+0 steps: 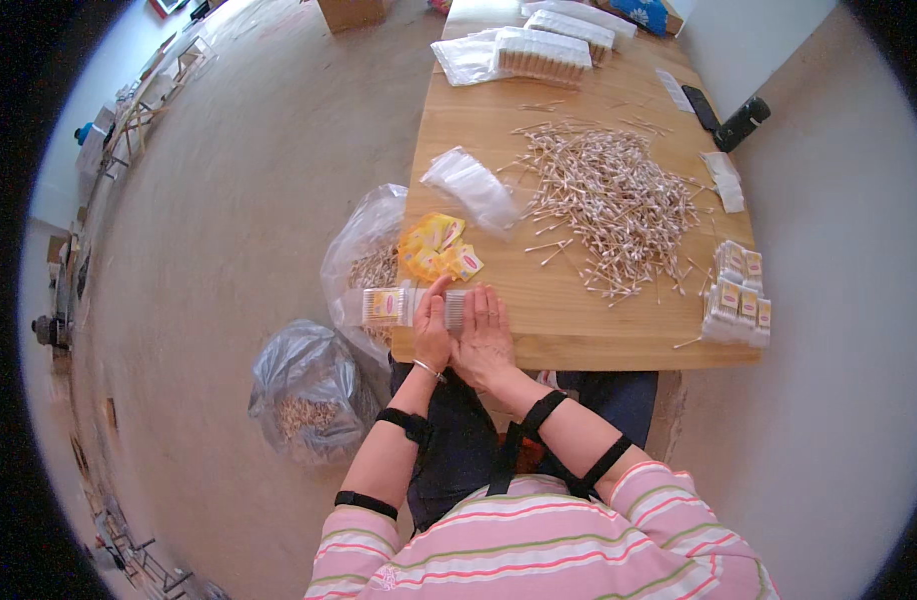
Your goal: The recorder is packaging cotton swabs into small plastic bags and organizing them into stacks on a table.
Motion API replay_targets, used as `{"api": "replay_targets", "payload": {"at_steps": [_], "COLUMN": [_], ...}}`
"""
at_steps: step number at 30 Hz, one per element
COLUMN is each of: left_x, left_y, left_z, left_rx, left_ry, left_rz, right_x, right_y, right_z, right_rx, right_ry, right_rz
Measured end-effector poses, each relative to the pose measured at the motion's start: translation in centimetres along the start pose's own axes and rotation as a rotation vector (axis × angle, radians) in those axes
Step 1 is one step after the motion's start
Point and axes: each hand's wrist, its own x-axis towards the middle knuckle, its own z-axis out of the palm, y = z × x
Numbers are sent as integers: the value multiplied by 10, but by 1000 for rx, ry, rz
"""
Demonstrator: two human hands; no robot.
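The clear packet of cotton swabs (383,307) lies at the wooden tabletop's (599,343) near-left corner, its labelled end (the label faces up) at 9 o'clock from both hands. The left hand (433,332), fingers together and fairly straight, stands edge-down across the packet; whether it grips the plastic, I cannot tell. The right hand (486,338) is spread flat, fingers extended and close together, palm down over the swabs just beside the left, grasping nothing visible. From the hands, yellow label cards (435,246) sit at 12 o'clock, flat clear bags (472,190) beyond them, a loose cotton-swab heap (614,205) at 2, filled swab packets (739,305) at 3, and a grey plastic bag (312,385) on the floor at 8.
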Motion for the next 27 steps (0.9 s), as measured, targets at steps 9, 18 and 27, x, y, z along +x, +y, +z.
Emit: {"api": "replay_targets", "payload": {"at_steps": [9, 18, 27], "left_x": [-1, 3, 18], "left_y": [-6, 16, 20], "left_z": [-3, -24, -107], "left_rx": [99, 218, 722], "left_ry": [0, 3, 186], "left_rz": [8, 15, 212], "right_x": [-3, 3, 4], "right_y": [-2, -21, -37], "right_z": [-14, 10, 6], "right_rx": [-104, -136, -86], "right_ry": [-94, -45, 1], "right_rz": [-66, -5, 20]}}
